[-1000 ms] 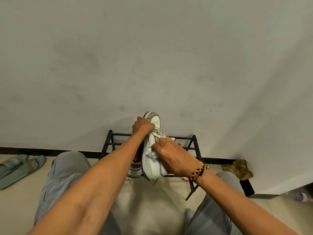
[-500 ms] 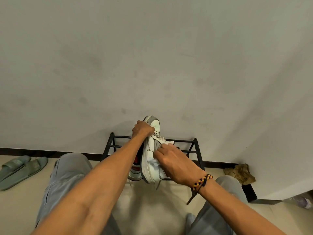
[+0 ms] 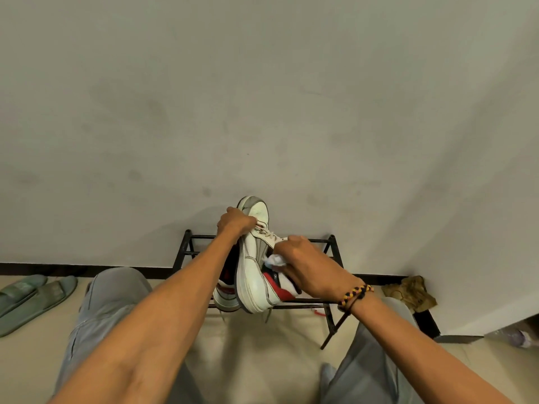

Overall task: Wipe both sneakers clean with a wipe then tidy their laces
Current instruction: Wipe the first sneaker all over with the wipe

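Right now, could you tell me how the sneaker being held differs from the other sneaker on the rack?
The held sneaker is lifted, turned on its side and tipped toe-up, gripped by the left hand; the second sneaker sits low on the black rack, untouched. The held sneaker shows nearly whole; the second is mostly hidden behind it. The right hand presses the white wipe against the held one only. Both look white with red trim.

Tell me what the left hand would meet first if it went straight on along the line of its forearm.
The left hand already grips the white sneaker near the toe, so the shoe comes first. Carried on, it would probably reach the wall behind the black shoe rack, though depth is unclear.
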